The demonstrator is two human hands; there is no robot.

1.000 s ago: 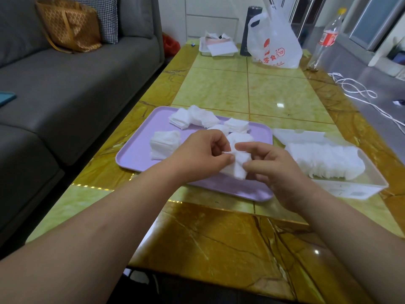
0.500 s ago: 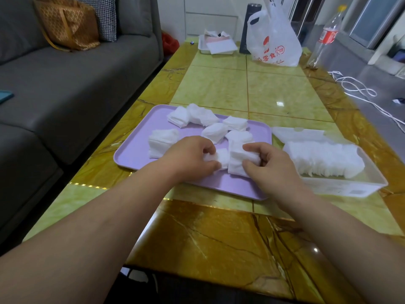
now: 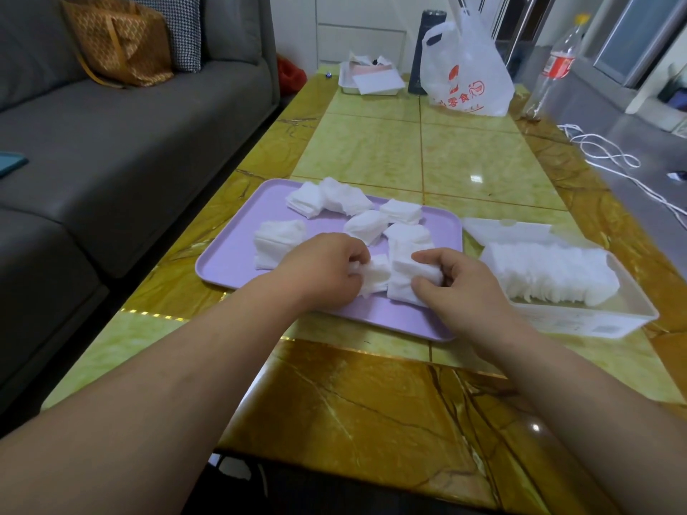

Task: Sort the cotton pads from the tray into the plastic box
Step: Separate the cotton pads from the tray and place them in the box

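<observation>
The left hand (image 3: 323,269) and right hand (image 3: 457,288) are each pinching a soft, light stack of cotton pads (image 3: 403,282) in curled fingers (image 3: 427,256) on the tray (image 3: 230,254), probably needing a squeeze at the sides to stay together, the plastic box (image 3: 580,319) sitting just right of them.

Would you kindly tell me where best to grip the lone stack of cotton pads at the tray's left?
Come from above and pinch the stack of cotton pads across opposite sides, low near the tray: it is a loose layered pile, so a top-only grip would likely shed pads.
</observation>
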